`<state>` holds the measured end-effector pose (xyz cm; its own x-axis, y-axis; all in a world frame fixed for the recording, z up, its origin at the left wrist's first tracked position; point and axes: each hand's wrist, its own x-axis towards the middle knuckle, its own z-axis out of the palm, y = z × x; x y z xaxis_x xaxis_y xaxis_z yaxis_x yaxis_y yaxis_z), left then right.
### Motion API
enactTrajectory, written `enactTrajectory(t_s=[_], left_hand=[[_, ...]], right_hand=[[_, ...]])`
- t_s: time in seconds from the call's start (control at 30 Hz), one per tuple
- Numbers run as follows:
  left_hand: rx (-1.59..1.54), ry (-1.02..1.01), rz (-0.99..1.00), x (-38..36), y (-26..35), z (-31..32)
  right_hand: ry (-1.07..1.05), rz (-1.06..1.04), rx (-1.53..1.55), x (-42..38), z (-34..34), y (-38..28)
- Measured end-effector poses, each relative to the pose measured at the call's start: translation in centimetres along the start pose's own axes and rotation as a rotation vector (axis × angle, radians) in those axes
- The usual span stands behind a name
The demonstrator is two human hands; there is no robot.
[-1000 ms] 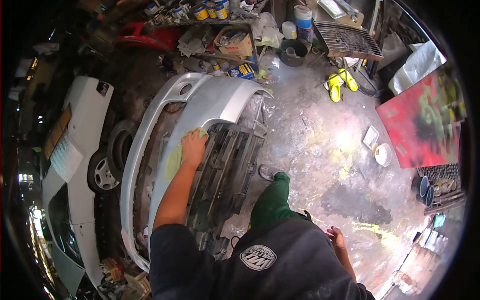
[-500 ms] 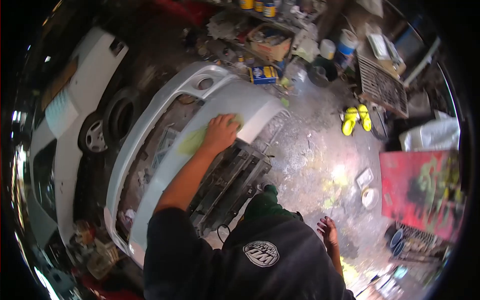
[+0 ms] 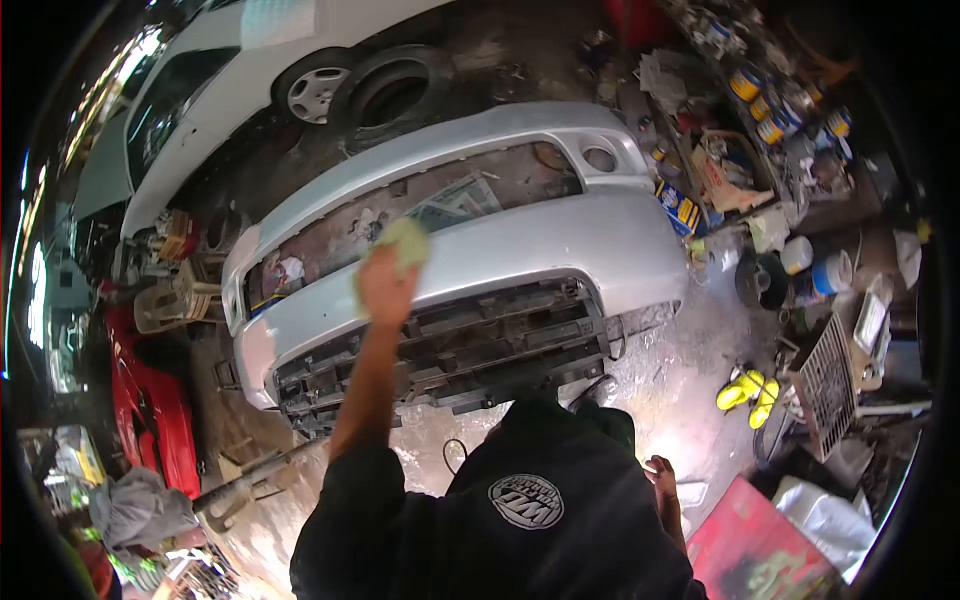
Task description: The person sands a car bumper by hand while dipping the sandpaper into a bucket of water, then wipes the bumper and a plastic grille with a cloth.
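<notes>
A silver-grey car bumper (image 3: 510,235) with wide openings stretches across the middle of the view. My left hand (image 3: 385,290) reaches out over its middle bar, closed on a yellow-green cloth (image 3: 406,243) that looks blurred by motion. Part of the cloth hangs out past my fingertips, over the edge of the upper opening. Below the bar, a black slatted grille (image 3: 450,340) lies between the bumper and my body. Low on my right side, my right hand (image 3: 661,477) hangs away from the bumper, with its fingers loosely bent and apart.
Behind the bumper lie a loose tyre (image 3: 430,85) and a white car (image 3: 215,90). Cans, a blue box (image 3: 678,208) and buckets crowd the right. Yellow shoes (image 3: 748,392), a metal rack (image 3: 825,385) and a red panel (image 3: 750,545) are nearer. Red bodywork (image 3: 150,400) stands left.
My view has swung left, so the bumper now lies more across it. My left hand has moved with the cloth from the bumper's right part toward its left middle. My right hand still hangs low.
</notes>
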<state>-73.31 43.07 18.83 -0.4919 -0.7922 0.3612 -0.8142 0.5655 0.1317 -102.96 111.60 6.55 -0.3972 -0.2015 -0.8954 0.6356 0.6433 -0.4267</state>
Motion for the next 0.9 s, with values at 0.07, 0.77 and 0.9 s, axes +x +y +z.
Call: enactTrajectory(t_s=[0.07, 0.77, 0.9], left_hand=[[0.063, 0.07, -0.217, -2.9, -10.8, -0.6], [-0.09, -0.355, -0.206, 11.1, 28.9, 13.2], [-0.063, -0.214, -0.106, 8.4, 40.9, 18.5]], right_hand=[[0.056, 0.05, -0.094, 0.6, -1.1, -2.8], [-0.125, -0.111, -0.685, 13.7, -15.6, -4.3], [-0.156, -0.149, -0.754, 15.1, -21.7, -13.0]])
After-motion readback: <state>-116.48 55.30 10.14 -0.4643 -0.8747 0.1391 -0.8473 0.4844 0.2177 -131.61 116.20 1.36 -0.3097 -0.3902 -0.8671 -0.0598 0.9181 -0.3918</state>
